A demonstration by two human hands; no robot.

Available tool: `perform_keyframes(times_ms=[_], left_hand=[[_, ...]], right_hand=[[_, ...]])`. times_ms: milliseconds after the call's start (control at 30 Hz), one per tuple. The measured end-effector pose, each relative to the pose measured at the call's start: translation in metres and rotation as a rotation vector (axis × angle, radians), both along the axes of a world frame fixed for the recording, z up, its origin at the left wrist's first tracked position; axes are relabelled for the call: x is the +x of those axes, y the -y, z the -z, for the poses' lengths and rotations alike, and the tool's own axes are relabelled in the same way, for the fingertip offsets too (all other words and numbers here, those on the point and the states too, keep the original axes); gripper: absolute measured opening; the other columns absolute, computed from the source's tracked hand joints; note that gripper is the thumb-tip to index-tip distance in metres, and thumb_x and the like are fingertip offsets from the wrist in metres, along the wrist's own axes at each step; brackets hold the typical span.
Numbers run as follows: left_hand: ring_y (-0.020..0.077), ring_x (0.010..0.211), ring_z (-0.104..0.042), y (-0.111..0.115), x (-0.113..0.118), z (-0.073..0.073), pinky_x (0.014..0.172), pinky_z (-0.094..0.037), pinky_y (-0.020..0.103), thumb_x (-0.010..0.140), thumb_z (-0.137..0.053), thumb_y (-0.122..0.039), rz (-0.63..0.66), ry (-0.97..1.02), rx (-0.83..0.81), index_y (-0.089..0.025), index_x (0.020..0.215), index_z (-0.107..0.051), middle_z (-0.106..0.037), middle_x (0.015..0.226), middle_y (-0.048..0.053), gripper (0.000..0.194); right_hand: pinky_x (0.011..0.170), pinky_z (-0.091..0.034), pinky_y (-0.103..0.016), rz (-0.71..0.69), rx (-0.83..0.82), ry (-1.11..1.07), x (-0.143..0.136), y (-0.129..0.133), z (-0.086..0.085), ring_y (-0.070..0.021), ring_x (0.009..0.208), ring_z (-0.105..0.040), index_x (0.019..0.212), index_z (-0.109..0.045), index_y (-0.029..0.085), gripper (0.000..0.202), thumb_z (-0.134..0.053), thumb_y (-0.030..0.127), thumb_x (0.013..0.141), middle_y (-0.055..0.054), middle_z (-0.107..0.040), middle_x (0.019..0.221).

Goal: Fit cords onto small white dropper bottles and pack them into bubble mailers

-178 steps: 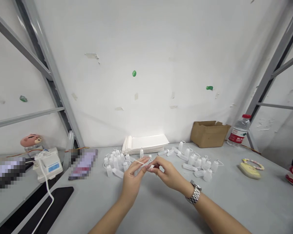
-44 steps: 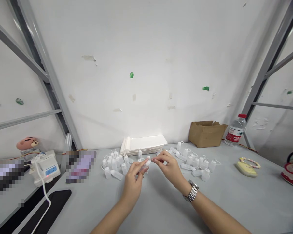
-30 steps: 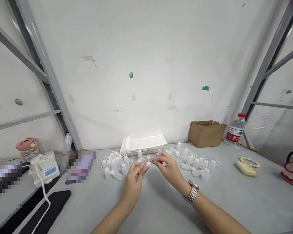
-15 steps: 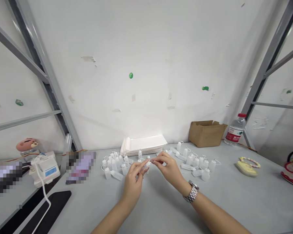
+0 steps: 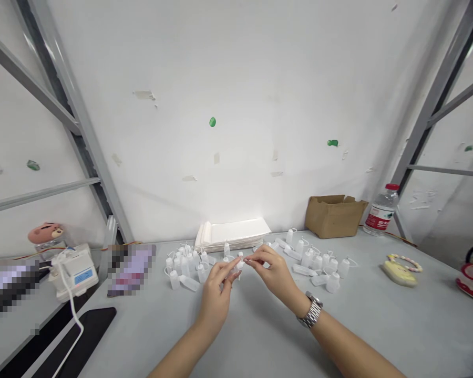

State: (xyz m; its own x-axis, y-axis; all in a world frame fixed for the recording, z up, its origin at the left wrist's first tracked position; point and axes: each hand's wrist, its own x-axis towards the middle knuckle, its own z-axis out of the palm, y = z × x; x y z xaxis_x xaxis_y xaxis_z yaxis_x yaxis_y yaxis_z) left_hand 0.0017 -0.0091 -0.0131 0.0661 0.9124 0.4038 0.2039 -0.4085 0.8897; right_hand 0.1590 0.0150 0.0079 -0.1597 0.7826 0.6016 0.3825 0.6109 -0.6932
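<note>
A: Since the earliest frame, the fingertips of the right hand (image 5: pixel 271 270) have risen slightly, and the thumb of the left hand (image 5: pixel 216 289) has dropped away from its index finger, so the small white bottle (image 5: pixel 240 265) shows between them

B: Which way does it point?

A: Top up, its long axis looking near upright, over the middle of the tabletop (image 5: pixel 256 336); fingers cover much of its body

B: And the hands?

A: The arms slant inward from the near side. The left is partly curled, holding the bottle's body. The right bends at the wrist, thumb and finger pinched on the bottle's top; exactly which part is too small to tell

B: Farther off?

A: Clustered bottles (image 5: pixel 184 266) at left, scattered bottles (image 5: pixel 317 262) at right, then stacked white sheets (image 5: pixel 236 230) and a cardboard box (image 5: pixel 334 218) by the wall (image 5: pixel 244 105)
</note>
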Motion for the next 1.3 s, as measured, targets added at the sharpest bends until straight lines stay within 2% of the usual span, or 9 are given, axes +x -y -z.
perform_keyframes(times_ms=[267, 733, 1300], left_hand=[[0.0153, 0.085, -0.054, -0.001, -0.0002, 0.0019, 0.085, -0.046, 0.035, 0.083, -0.043, -0.031, 0.013, 0.001, 0.013, -0.032, 0.108, -0.059, -0.052, 0.093, 0.002, 0.03], [0.015, 0.085, -0.054, -0.0016, -0.0007, 0.0018, 0.085, -0.045, 0.034, 0.085, -0.041, -0.028, 0.007, -0.035, 0.015, -0.033, 0.111, -0.057, -0.051, 0.093, 0.002, 0.031], [0.0138, 0.085, -0.053, -0.0022, -0.0016, 0.006, 0.085, -0.045, 0.034, 0.085, -0.039, -0.024, 0.019, -0.042, 0.046, -0.032, 0.112, -0.056, -0.049, 0.093, 0.001, 0.033]], right_hand=[[0.06, -0.044, -0.029, -0.002, 0.031, 0.022, -0.0014, -0.0017, 0.0046, -0.0163, 0.068, -0.053, 0.08, -0.068, 0.024, 0.015, -0.054, 0.029, 0.081, -0.003, -0.056, 0.072], [0.06, -0.043, -0.029, 0.017, 0.015, 0.024, -0.0005, -0.0018, 0.0024, -0.0158, 0.067, -0.052, 0.078, -0.068, 0.023, 0.017, -0.053, 0.031, 0.082, -0.003, -0.055, 0.073], [0.061, -0.043, -0.028, 0.019, -0.027, 0.008, -0.0005, -0.0008, 0.0005, -0.0155, 0.067, -0.053, 0.075, -0.067, 0.022, 0.013, -0.056, 0.023, 0.08, -0.003, -0.057, 0.073]])
